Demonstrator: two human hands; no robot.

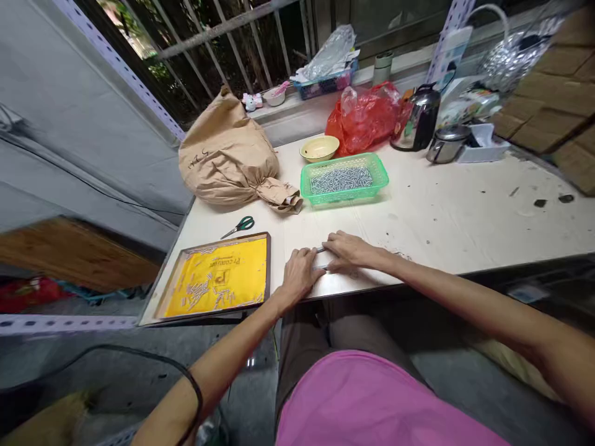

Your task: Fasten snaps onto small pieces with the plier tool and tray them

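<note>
My left hand (299, 274) and my right hand (348, 251) face each other at the front edge of the white table (446, 217). Between their closed fingertips run two thin, grey, metal-looking strips (320, 267), roughly parallel; fingers hide their ends. To the left of my left hand lies a shallow tray (268, 266) lined with yellow printed material (251, 266), with several small metal pins (198, 291) scattered on it. Beyond my hands stands a green plastic basket (344, 197) holding many small metal pins (341, 179).
Green-handled scissors (239, 227) lie behind the tray. A brown paper sack (227, 155), a yellow bowl (320, 148), a red plastic bag (365, 118), a kettle (418, 121) and a metal pot (447, 145) line the back. Cardboard (553, 87) juts in at right.
</note>
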